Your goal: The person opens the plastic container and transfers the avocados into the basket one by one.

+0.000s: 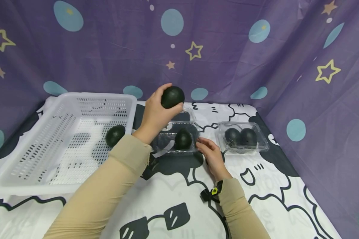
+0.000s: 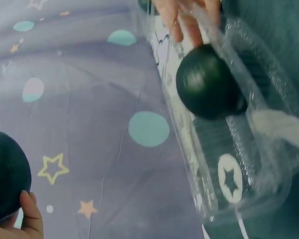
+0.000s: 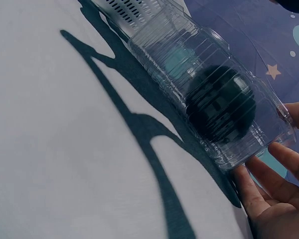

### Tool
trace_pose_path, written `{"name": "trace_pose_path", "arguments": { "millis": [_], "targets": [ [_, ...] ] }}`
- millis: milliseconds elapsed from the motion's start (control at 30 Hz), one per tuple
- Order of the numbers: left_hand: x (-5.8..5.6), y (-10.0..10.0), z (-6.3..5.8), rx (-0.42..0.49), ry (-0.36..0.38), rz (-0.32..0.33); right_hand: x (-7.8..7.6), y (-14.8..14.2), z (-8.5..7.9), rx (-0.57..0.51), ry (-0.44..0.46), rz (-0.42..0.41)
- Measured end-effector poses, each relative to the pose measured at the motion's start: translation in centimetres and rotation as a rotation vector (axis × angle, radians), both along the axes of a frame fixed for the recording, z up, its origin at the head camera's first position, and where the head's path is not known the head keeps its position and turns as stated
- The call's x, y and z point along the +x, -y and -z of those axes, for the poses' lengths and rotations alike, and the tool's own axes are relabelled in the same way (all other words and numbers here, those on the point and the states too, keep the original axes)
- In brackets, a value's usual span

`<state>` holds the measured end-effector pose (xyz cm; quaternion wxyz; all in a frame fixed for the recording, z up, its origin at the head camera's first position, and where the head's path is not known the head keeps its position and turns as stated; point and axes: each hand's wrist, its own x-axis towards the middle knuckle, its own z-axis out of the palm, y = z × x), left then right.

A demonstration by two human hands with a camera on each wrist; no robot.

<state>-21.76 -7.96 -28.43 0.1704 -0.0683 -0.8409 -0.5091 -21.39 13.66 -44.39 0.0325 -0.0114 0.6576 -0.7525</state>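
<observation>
My left hand [image 1: 157, 111] is raised above the clear plastic box [image 1: 164, 150] and grips a dark green avocado [image 1: 173, 97]. The same avocado [image 2: 7, 174] appears at the lower left of the left wrist view. A second avocado [image 1: 183, 139] sits in the right half of the box, with the other half vacant. At the box's right end, my right hand [image 1: 211, 156] holds the rim with its fingertips. In the right wrist view, the fingers [image 3: 284, 157] touch the end of the box next to the avocado [image 3: 222, 104]. The box's lid stands open behind it.
A white perforated basket [image 1: 6, 176] stands on the left with one avocado [image 1: 115, 135] inside. Right of the hands is another clear box [image 1: 261, 142], holding two avocados [image 1: 240, 136]. A purple patterned curtain [image 1: 221, 66] hangs behind the cloth-covered table [image 1: 155, 196].
</observation>
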Motion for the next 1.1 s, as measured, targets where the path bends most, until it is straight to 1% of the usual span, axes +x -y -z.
{"name": "trace_pose_path", "arguments": {
  "millis": [133, 433, 833, 933, 1100],
  "targets": [
    [-0.1, 0.9, -0.4, 0.007, 0.014, -0.023, 0.1, -0.1, 0.0, 0.016, -0.001, -0.005],
    [-0.2, 3.1, -0.8, -0.031, 0.013, -0.079, 0.1, -0.1, -0.1, 0.015, -0.001, -0.003],
    [0.1, 6.6, -0.7, -0.05, -0.028, -0.165, 0.1, 0.0, -0.1, 0.026, 0.001, -0.003],
    [0.1, 7.3, -0.9, -0.051, -0.041, -0.178, 0.1, 0.0, 0.0, 0.022, 0.009, -0.004],
    [0.2, 8.1, -1.3, -0.052, -0.042, -0.194, 0.2, 0.0, 0.0, 0.016, 0.01, -0.005]
  ]
}}
